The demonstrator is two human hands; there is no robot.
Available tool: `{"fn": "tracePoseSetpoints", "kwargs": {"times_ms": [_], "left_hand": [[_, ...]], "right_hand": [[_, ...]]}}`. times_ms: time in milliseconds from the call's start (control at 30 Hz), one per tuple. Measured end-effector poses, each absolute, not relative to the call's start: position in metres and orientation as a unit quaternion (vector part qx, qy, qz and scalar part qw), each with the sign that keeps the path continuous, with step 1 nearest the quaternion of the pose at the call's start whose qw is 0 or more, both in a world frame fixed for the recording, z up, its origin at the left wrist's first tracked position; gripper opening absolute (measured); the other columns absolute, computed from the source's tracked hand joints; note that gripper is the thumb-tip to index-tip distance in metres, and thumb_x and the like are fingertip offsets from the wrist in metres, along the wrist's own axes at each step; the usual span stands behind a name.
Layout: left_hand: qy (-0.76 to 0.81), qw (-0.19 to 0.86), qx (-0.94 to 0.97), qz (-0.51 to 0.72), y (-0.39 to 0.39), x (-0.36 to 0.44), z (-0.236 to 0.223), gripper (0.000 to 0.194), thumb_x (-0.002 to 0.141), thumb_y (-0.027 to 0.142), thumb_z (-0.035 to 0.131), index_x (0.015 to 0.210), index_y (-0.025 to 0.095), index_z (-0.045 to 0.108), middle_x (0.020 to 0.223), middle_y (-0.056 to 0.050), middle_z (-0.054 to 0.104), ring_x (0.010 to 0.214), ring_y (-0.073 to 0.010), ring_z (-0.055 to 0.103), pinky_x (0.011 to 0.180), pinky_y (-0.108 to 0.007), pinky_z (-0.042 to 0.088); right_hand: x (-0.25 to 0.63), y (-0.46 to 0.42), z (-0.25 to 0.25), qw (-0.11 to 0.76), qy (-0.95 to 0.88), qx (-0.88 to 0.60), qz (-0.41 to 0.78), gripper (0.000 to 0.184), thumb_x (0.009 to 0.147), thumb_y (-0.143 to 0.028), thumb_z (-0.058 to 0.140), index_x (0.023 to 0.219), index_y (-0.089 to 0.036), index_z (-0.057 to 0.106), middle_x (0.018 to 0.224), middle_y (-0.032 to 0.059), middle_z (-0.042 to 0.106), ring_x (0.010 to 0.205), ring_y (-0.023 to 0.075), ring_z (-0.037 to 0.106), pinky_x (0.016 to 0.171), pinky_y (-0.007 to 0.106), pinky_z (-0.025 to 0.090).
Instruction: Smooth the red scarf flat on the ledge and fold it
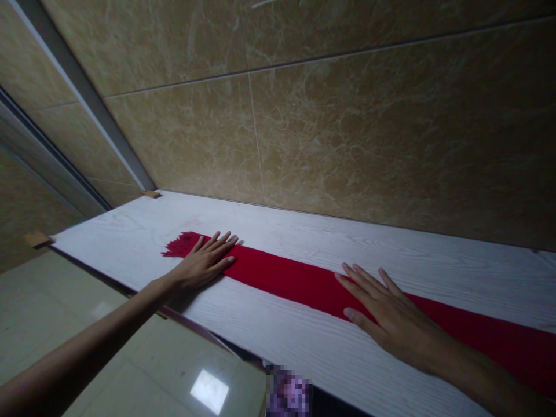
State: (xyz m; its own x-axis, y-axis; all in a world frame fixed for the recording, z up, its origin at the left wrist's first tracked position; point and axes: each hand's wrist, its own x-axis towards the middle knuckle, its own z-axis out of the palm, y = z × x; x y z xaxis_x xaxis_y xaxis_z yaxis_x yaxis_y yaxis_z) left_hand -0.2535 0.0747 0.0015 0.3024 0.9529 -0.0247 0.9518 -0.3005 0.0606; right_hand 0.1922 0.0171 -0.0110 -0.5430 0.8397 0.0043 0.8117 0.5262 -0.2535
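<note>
A long red scarf (282, 274) lies stretched in a narrow band along the white wood-grain table (278, 330). Its fringed end (179, 245) is at the left, and the other end runs out of view at the right edge. My left hand (208, 260) rests on the scarf close to the fringe, fingers spread. Farther right, my right hand (382, 315) lies over the scarf with fingers stretched out and palm down. Neither hand grips the cloth.
A brown marbled tile wall (330, 127) runs along the table's far edge. Small wooden blocks (151, 194) sit at the left corners. Below the near edge is a shiny tiled floor (143, 359); a pixelated patch (289, 394) covers something there.
</note>
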Motion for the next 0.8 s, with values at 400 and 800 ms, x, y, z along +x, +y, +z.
{"fn": "tracePoseSetpoints", "kwargs": {"times_ms": [400,800], "left_hand": [[0.603,0.021,0.797,0.010,0.076,-0.267,-0.002,0.079,0.099,0.073,0.022,0.162,0.025,0.026,0.168,-0.006,0.020,0.157,-0.0331,0.011,0.124,-0.063,0.012],[0.589,-0.008,0.807,0.034,0.078,-0.270,-0.006,0.073,0.100,0.071,0.029,0.160,0.029,0.033,0.165,-0.006,0.029,0.155,-0.0329,0.021,0.123,-0.061,0.020]], "right_hand": [[0.193,0.018,-0.012,0.081,-0.872,-0.470,0.108,0.066,0.102,-0.065,0.037,0.159,-0.032,0.035,0.166,0.0049,0.030,0.154,0.0310,0.023,0.123,0.064,0.016],[0.194,0.019,-0.015,0.086,-0.878,-0.460,0.102,0.064,0.103,-0.064,0.036,0.159,-0.033,0.032,0.166,0.0045,0.030,0.153,0.0302,0.024,0.124,0.063,0.017]]}}
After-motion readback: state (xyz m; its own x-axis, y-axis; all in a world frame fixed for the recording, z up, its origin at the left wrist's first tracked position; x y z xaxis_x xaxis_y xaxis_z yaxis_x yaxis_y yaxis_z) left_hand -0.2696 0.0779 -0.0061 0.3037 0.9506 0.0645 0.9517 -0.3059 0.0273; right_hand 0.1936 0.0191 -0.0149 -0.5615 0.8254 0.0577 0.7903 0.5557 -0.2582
